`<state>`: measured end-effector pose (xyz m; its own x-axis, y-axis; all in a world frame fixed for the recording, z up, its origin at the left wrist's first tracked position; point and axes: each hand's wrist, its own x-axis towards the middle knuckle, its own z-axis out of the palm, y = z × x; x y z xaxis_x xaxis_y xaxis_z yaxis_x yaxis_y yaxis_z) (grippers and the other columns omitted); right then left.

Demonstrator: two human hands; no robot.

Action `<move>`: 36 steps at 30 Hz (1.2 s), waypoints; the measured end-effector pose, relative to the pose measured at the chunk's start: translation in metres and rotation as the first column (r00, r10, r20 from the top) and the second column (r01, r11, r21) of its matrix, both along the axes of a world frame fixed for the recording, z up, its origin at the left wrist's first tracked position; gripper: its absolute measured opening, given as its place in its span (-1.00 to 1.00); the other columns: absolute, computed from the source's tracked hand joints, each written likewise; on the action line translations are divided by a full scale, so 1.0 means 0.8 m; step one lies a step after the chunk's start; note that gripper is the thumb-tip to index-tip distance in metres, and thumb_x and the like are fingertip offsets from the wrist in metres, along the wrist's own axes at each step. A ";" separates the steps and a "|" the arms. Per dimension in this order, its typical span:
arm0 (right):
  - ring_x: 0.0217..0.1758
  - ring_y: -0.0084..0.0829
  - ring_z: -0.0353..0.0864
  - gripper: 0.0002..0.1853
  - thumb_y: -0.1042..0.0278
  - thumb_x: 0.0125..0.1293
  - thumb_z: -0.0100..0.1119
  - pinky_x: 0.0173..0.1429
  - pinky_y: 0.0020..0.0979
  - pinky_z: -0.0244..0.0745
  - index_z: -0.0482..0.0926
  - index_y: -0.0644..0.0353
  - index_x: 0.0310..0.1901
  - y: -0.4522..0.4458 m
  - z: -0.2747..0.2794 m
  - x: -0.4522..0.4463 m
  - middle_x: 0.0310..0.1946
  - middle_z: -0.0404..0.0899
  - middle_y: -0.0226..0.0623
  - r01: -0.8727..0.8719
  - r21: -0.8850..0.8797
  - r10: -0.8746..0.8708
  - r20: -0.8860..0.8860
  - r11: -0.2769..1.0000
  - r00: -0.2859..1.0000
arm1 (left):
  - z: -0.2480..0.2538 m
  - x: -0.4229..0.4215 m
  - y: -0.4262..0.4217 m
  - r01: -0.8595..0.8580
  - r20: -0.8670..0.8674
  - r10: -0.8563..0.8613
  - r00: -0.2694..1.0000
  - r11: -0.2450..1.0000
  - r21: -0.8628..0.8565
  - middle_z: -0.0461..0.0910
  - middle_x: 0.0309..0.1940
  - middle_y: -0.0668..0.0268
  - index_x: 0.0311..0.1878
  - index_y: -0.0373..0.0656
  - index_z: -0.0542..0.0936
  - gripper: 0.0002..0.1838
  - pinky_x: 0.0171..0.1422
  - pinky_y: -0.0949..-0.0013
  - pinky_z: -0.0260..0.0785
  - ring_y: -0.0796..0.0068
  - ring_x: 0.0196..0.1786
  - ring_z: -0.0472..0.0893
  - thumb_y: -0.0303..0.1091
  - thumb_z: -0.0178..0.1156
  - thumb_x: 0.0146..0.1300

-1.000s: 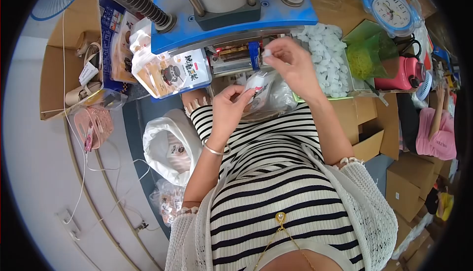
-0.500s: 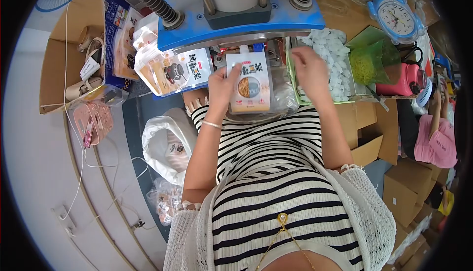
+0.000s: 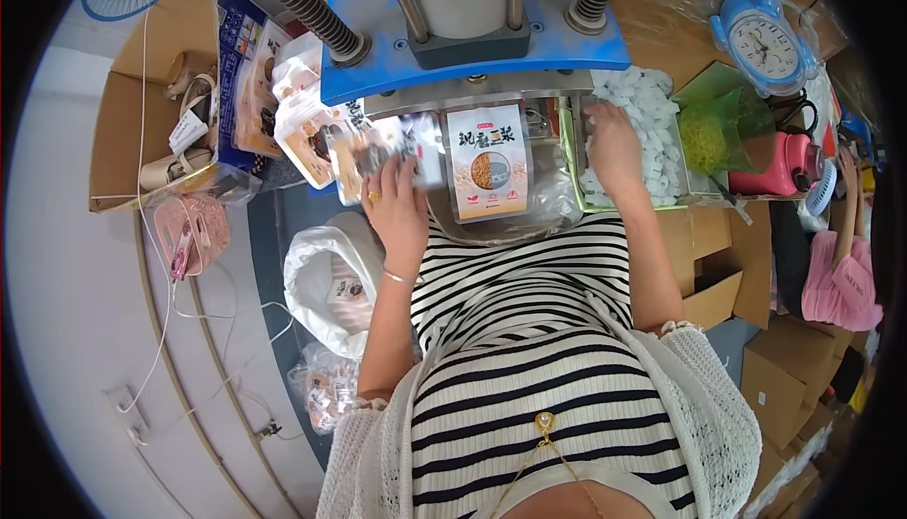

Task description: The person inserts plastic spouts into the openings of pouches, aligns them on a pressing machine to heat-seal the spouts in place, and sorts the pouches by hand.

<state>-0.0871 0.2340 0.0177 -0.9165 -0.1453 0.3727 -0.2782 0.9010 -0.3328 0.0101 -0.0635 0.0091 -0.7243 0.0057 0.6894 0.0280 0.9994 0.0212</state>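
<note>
One printed pouch (image 3: 489,165) lies face up under the front edge of the blue press (image 3: 472,56), with neither hand on it. My left hand (image 3: 395,205) is on another pouch (image 3: 373,153), blurred by motion, at the right side of the pouch stack (image 3: 307,132); its fingers are spread over that pouch. At the near left part of the tray of white plastic caps (image 3: 635,127), my right hand (image 3: 612,146) has its fingers bent down by the tray's green rim. Whether its fingertips hold a cap cannot be seen.
A cardboard box (image 3: 118,136) and pink basket (image 3: 192,236) are at the left, with a white sack (image 3: 326,288) below. Right of the caps are a green container (image 3: 723,132), red bottle (image 3: 779,165) and blue clock (image 3: 763,47). A person in pink (image 3: 841,278) is at far right.
The pouch my left hand held now lies under the press edge. My left hand has moved left onto another pouch from the stack. My right hand has shifted slightly right, over the caps tray.
</note>
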 end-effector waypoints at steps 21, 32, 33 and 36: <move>-0.24 -0.29 0.56 -0.84 0.47 0.29 0.12 -0.05 -0.40 0.45 0.56 0.28 -0.12 -0.082 0.030 0.013 -0.25 0.58 -0.21 -0.109 -0.805 0.590 0.328 0.584 0.738 | -0.008 -0.001 0.079 -0.297 0.198 -0.669 0.716 -0.035 0.954 0.68 -0.40 0.33 -0.24 -0.38 0.66 -0.73 -0.31 0.57 0.40 0.73 -0.40 0.52 -0.29 0.29 0.26; -0.21 -0.06 0.60 -0.74 0.56 0.18 0.09 -0.12 -0.19 0.51 0.54 0.27 -0.06 -0.001 0.011 -0.018 -0.23 0.56 -0.10 0.156 0.255 -0.217 0.228 0.954 0.949 | -0.008 -0.062 0.065 -0.288 0.252 -0.540 0.803 0.018 0.957 0.68 -0.31 0.25 -0.19 -0.36 0.64 -0.69 -0.17 0.46 0.43 0.59 -0.26 0.59 -0.23 0.30 0.23; -0.20 -0.06 0.61 -0.76 0.58 0.15 0.07 -0.13 -0.19 0.52 0.54 0.28 -0.12 -0.007 0.009 -0.016 -0.24 0.55 -0.11 0.135 0.210 -0.173 0.173 0.968 0.970 | 0.007 -0.061 0.059 -0.283 0.247 -0.538 0.806 0.017 0.959 0.68 -0.31 0.25 -0.19 -0.36 0.64 -0.69 -0.17 0.46 0.43 0.59 -0.26 0.59 -0.23 0.30 0.23; -0.19 -0.08 0.62 -0.81 0.63 0.08 0.02 -0.15 -0.18 0.54 0.53 0.30 -0.24 -0.019 -0.005 -0.006 -0.26 0.53 -0.12 0.071 0.114 -0.081 0.079 0.991 0.994 | 0.036 -0.041 0.027 -0.199 0.369 0.031 0.929 0.882 0.426 0.64 -0.16 0.15 -0.05 -0.33 0.60 -0.66 0.06 0.30 0.42 0.29 -0.07 0.60 -0.26 0.26 0.23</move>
